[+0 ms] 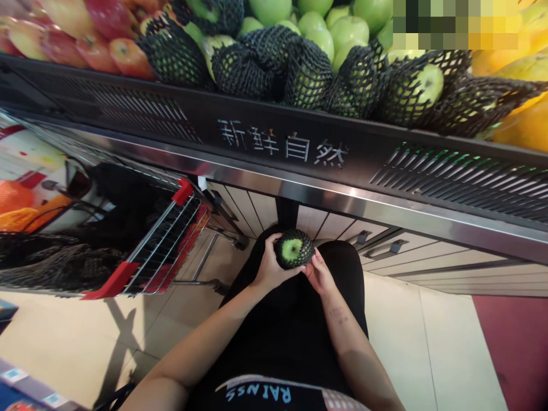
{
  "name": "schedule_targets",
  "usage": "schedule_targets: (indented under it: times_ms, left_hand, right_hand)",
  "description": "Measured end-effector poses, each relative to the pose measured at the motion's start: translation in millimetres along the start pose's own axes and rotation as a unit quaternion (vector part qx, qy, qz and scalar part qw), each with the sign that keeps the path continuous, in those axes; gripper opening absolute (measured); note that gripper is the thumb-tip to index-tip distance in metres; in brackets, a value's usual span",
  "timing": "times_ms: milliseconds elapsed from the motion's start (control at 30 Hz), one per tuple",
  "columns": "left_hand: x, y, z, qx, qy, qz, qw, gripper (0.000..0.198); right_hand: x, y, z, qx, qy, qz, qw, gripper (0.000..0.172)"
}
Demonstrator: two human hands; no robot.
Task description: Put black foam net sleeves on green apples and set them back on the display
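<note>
A green apple (293, 249) in a black foam net sleeve (305, 246) is held low in front of my body, just above my knees. The net wraps its sides, and the bare green end with its dark middle faces up. My left hand (272, 264) curls around the apple's left side and underside. On the right, my right hand (319, 272) pinches the lower right edge of the net with its fingertips. Some fingers of both hands are hidden beneath the apple.
A black display bin (282, 137) runs across ahead, holding net-wrapped green apples (309, 74), bare green apples (349, 34), red apples (128, 57) and yellow fruit (522, 123). At left stands a shopping cart (158, 228) with black netting (47, 260) inside. Cabinet doors (411, 251) lie below the bin.
</note>
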State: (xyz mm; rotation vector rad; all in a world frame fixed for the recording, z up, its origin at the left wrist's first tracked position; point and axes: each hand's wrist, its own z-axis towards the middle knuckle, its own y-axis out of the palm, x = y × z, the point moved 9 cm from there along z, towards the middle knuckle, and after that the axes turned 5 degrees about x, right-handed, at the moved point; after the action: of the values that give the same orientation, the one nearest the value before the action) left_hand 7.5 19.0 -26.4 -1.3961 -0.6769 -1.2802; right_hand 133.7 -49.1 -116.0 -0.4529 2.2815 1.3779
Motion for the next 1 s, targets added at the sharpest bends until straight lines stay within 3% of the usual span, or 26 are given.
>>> schedule_targets:
  times_ms: [367,600,733,1000]
  left_hand:
    - [-2,13.4,0,-0.044,-0.030,-0.025,0.998,0.111]
    - [2,13.4,-2,-0.034,-0.017,-0.020,0.999,0.098]
    - [0,16.3,-4,-0.052,-0.012,0.001,0.999,0.094]
    - [-8,19.4,-7,-0.041,-0.027,0.023,0.999,0.109]
  right_hand:
    - [-7,-13,5,0.046,-0.035,0.006,0.998,0.028]
    - [-7,-14,6,0.056,-0.018,0.005,0.998,0.020]
    - [-5,-17,6,0.072,0.003,-0.019,0.997,0.027]
    - [-6,-28,7,0.146,-0.057,-0.059,0.986,0.033]
